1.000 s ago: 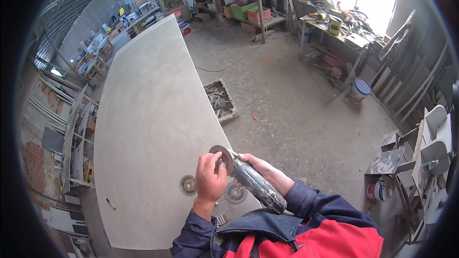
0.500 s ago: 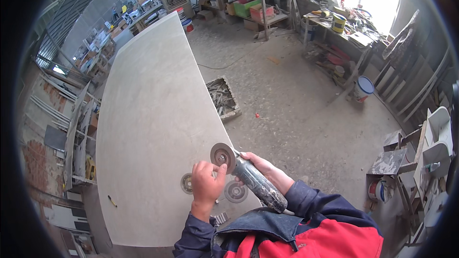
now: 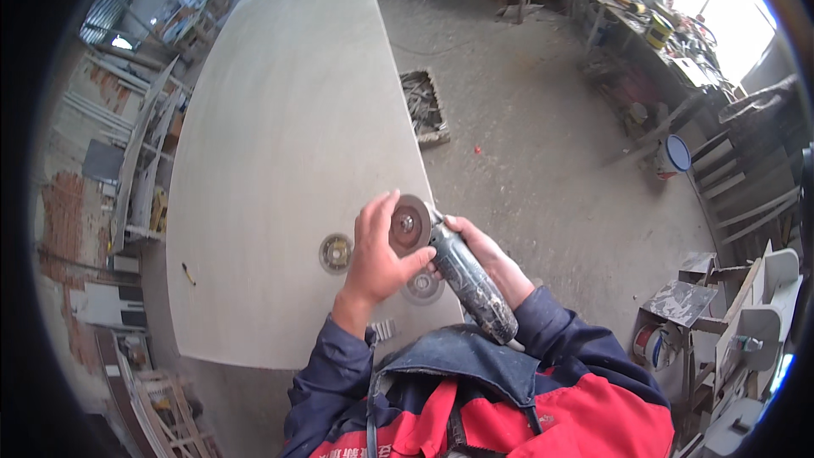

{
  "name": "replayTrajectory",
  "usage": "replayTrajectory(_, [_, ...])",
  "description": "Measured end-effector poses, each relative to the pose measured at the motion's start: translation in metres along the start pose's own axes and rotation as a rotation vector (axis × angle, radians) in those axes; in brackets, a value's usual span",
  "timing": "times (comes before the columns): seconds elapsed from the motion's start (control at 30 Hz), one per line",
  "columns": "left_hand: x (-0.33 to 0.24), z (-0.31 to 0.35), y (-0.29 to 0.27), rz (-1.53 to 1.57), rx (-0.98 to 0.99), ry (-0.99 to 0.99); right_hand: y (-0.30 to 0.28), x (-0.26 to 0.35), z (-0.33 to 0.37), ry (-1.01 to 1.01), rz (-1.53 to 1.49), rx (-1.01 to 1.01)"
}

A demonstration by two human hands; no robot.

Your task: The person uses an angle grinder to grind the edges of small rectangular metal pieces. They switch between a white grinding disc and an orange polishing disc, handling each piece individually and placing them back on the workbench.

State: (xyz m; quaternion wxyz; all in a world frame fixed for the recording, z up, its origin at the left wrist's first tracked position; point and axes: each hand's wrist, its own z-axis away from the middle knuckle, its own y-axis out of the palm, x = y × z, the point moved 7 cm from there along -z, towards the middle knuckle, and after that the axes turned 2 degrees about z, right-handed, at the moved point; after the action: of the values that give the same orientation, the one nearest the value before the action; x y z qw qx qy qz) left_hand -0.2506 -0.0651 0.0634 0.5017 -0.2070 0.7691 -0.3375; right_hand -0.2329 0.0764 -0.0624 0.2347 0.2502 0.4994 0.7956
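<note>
My right hand [image 3: 485, 250] is wrapped round the scuffed dark body of an angle grinder [image 3: 475, 288], held over the near right edge of a large pale slab [image 3: 288, 136]. A disc [image 3: 407, 227] with a reddish-brown face sits at the grinder's head, face up. My left hand [image 3: 379, 246] grips the disc's rim, fingers along its far left side and thumb at its near side. On the slab lie a disc with a yellowish centre [image 3: 336, 254] and a grey disc [image 3: 421, 290], partly hidden by the hand and grinder. A small ridged grey piece [image 3: 384, 330] lies close to my jacket.
A black and yellow marker [image 3: 188, 274] lies on the slab's left side. Beyond its right edge, a tray of scraps [image 3: 426, 108] rests on the floor. Further right are a lidded bucket [image 3: 674, 155] and a cluttered bench [image 3: 657, 34]. Shelving with pale offcuts [image 3: 763, 322] stands near right.
My left hand has gone from touching the disc's face with its fingertips to spanning its rim. Hands and grinder appear higher in the picture as the view has tilted down.
</note>
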Motion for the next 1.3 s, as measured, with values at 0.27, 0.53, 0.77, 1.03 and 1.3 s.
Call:
replayTrajectory(0.27, [0.009,0.003,0.002,0.082,-0.043,-0.061,0.003,-0.001,-0.004,0.018,0.005,0.026])
replayTrajectory(0.53, [0.021,0.007,0.002,0.210,-0.023,-0.142,-0.008,0.002,-0.008,-0.002,-0.042,-0.001])
replayTrajectory(0.77, [0.035,0.011,-0.009,0.020,-0.066,-0.035,-0.006,-0.001,-0.015,0.036,-0.062,0.009])
replayTrajectory(1.03, [0.046,0.010,0.015,0.219,-0.056,-0.173,-0.014,-0.006,-0.026,0.139,0.043,-0.023])
replayTrajectory(1.3, [0.147,0.028,-0.059,-0.246,-0.066,-0.542,-0.020,0.003,-0.021,0.034,-0.050,-0.081])
